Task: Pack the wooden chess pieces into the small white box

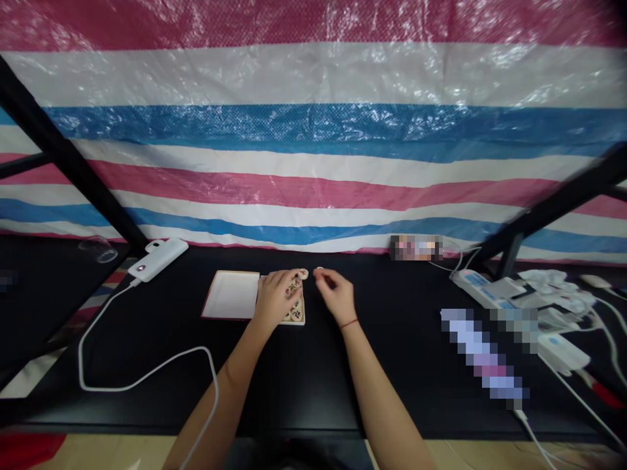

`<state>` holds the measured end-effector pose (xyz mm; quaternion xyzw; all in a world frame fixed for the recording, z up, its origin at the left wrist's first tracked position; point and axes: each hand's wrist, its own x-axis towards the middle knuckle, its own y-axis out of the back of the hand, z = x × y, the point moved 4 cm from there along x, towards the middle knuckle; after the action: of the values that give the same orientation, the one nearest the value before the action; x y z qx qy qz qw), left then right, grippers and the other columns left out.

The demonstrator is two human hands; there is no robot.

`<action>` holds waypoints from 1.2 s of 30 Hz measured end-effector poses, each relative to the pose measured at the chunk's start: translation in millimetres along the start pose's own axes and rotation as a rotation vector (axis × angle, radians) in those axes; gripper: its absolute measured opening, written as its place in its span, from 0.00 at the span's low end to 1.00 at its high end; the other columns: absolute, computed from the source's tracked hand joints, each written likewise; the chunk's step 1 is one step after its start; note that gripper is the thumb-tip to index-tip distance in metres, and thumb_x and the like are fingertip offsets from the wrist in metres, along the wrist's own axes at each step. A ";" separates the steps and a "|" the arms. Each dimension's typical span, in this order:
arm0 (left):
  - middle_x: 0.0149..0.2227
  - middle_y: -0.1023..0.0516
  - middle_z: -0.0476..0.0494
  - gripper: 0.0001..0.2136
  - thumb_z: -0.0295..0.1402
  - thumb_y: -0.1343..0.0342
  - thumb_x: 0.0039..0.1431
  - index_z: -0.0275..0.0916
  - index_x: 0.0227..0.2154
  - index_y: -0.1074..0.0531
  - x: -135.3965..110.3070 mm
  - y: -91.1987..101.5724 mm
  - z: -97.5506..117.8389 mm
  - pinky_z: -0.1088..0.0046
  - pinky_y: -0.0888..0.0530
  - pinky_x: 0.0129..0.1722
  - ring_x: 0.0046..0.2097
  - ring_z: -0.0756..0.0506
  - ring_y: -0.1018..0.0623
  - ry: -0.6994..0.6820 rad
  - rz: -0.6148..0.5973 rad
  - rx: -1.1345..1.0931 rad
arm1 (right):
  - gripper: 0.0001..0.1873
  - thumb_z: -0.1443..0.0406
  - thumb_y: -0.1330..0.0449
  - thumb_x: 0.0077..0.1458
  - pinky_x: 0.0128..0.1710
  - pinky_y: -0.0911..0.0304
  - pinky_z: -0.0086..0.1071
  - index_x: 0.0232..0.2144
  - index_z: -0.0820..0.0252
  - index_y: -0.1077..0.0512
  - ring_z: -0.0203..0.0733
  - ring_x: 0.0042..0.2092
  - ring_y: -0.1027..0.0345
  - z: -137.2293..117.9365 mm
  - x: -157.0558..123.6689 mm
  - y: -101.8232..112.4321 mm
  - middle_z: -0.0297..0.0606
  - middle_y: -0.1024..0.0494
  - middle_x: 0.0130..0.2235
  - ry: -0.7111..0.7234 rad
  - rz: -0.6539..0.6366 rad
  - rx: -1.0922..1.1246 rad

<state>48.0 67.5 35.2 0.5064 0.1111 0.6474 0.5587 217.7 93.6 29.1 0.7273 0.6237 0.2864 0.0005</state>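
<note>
- Chess discs, round and pale with dark marks, lie in a small open box at the middle of the frame, on the black counter.
- Left hand sits right over that box. Its grip is curled shut around a few of the discs, and one of them peeks out at the fingertips near the box's upper edge.
- Right hand, with a red thread at the wrist, hovers just right of the box. Its grip looks pinched together on a single pale disc, though that one is small and hard to read.
- White lid lies flat and bare, touching the box on its left side, so the box stands uncovered.
- Progress, as I judge it: only a handful of discs show in the lower end of the box. The rest of it is hidden under the left hand, so the count can't be called.
- No discs show loose on the counter. Everything visible is either in the box or in the fingers.
- Around them: a white power bank with its cable at left, power strips at right, and a striped tarp across the top.
</note>
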 end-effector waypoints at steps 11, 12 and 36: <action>0.38 0.20 0.45 0.07 0.28 0.48 0.59 0.42 0.36 0.25 3.4 15.7 -19.7 0.65 0.32 0.46 0.40 0.44 0.24 0.193 0.069 -0.051 | 0.14 0.66 0.48 0.54 0.49 0.40 0.40 0.37 0.57 0.24 0.47 0.48 0.33 13.4 19.0 8.9 0.41 0.22 0.44 0.178 -0.020 -0.469; 0.38 0.20 0.45 0.07 0.27 0.48 0.59 0.42 0.36 0.25 3.6 16.1 -20.6 0.65 0.31 0.46 0.41 0.44 0.24 0.201 0.066 -0.060 | 0.13 0.66 0.47 0.54 0.49 0.41 0.40 0.39 0.57 0.24 0.48 0.48 0.33 13.0 25.6 5.5 0.42 0.22 0.45 0.174 -0.048 -0.516; 0.37 0.20 0.46 0.07 0.28 0.48 0.59 0.43 0.35 0.25 1.2 14.9 -24.9 0.64 0.35 0.47 0.42 0.44 0.24 0.272 -0.009 -0.034 | 0.13 0.58 0.41 0.49 0.44 0.31 0.41 0.34 0.60 0.29 0.45 0.39 0.25 59.6 45.9 37.9 0.43 0.21 0.38 -0.113 0.092 -0.038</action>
<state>19.6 73.9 35.0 0.4039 0.1772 0.7094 0.5497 279.6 148.0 12.0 0.7700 0.5831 0.2565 0.0365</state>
